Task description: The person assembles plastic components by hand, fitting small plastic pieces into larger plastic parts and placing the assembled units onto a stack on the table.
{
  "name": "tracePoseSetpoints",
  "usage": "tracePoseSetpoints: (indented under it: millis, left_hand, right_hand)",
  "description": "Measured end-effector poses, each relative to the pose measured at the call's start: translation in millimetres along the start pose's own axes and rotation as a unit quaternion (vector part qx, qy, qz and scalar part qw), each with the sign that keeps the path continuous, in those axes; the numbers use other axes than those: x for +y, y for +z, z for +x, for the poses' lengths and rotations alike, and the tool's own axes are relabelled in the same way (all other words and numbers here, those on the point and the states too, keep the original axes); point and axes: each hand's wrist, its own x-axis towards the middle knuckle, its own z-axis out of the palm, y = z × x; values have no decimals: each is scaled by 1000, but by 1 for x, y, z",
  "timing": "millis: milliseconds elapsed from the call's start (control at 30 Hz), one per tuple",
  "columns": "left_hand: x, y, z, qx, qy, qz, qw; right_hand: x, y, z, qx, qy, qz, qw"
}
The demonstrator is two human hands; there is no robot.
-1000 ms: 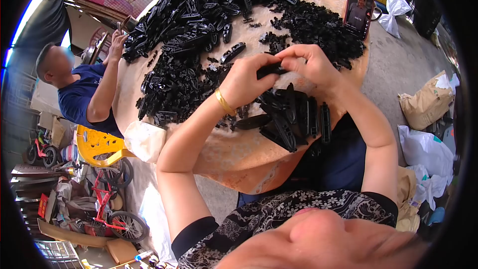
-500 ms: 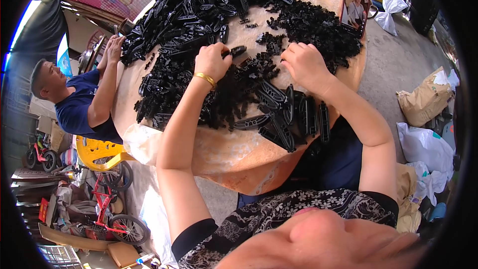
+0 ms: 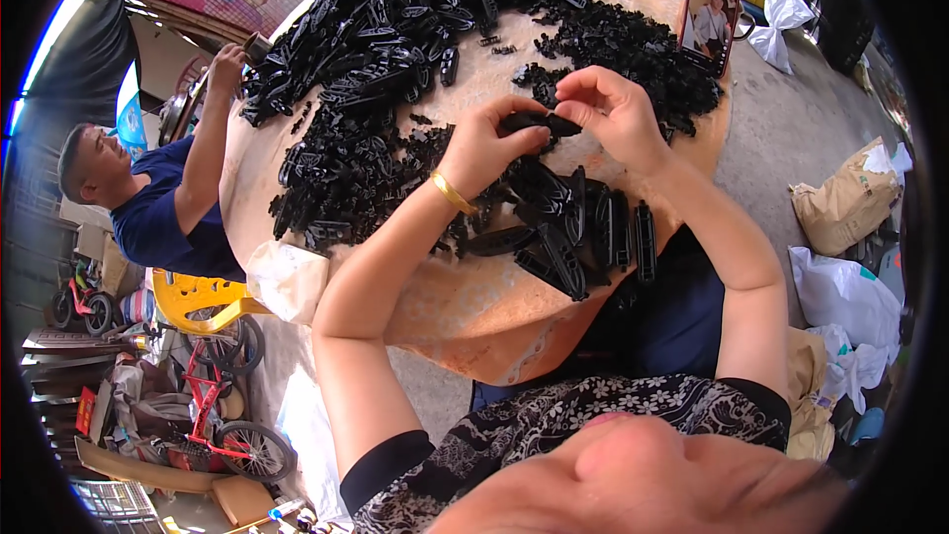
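Note:
My left hand (image 3: 484,150) is closed around a long black plastic piece (image 3: 522,122), its thumb pressed along the near side. Right beside it, my right hand (image 3: 621,124) is curled, with thumb and fingertips at a small dark part (image 3: 564,126) against that piece's right end. Whether the two are joined cannot be told. Below the hands lie several long black openwork plastic pieces (image 3: 560,255) at the table's near edge. Small black toothed parts (image 3: 633,54) are heaped beyond my right hand, and more small black parts (image 3: 331,173) lie left of my left hand.
A big heap of oval black pieces (image 3: 395,10) covers the far side of the cloth-covered table (image 3: 465,311). A phone (image 3: 708,20) stands at the far right edge. Another person (image 3: 163,193) sits at the left by a yellow chair (image 3: 193,302). Sacks (image 3: 845,193) stand on the right.
My left hand has moved right with the long black piece, and my right hand has closed in to meet it. The other person's hand has shifted slightly.

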Motion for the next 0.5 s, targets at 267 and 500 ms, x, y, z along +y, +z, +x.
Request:
tracePoseSetpoints:
  millis: [267, 500]
  left_hand:
    - [9, 7, -7, -14, -26, -97, 995]
    - [8, 6, -6, -7, -43, -124, 991]
  right_hand:
    - [-4, -1, 0, -61, -62, -47, 995]
    - [-4, 0, -2, -11, 40, -7, 999]
